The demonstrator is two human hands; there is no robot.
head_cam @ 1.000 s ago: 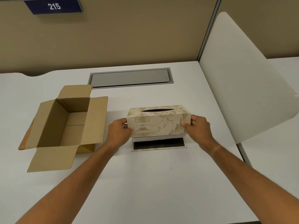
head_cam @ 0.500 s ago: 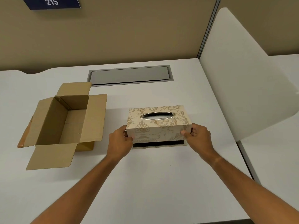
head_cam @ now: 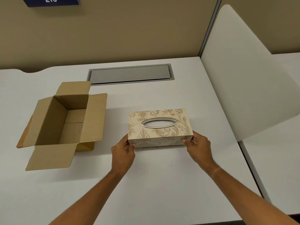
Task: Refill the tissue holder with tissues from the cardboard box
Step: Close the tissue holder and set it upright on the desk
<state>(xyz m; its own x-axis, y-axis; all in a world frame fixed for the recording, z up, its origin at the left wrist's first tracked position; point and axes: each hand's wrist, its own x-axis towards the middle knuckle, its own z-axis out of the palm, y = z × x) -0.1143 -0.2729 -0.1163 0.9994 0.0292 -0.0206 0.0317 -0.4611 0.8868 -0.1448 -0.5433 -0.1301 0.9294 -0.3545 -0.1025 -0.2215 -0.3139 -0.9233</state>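
The tissue holder (head_cam: pixel 159 127) is a cream box with a gold floral pattern and a silver oval slot on top, with white showing inside the slot. It sits flat on the white desk (head_cam: pixel 162 184), covering its base plate. My left hand (head_cam: pixel 124 151) grips its near left corner and my right hand (head_cam: pixel 198 147) grips its near right corner. The brown cardboard box (head_cam: pixel 65 124) stands open to the left with its flaps spread. Its inside looks empty.
A grey cable hatch (head_cam: pixel 129 74) is set into the desk behind the holder. A white divider panel (head_cam: pixel 240 78) rises along the desk's right side. A tan partition wall with a blue number sign (head_cam: pixel 52 0) stands at the back.
The holder's cover has come down onto the dark base plate, which no longer shows. Both hands stayed on its ends and moved down with it.
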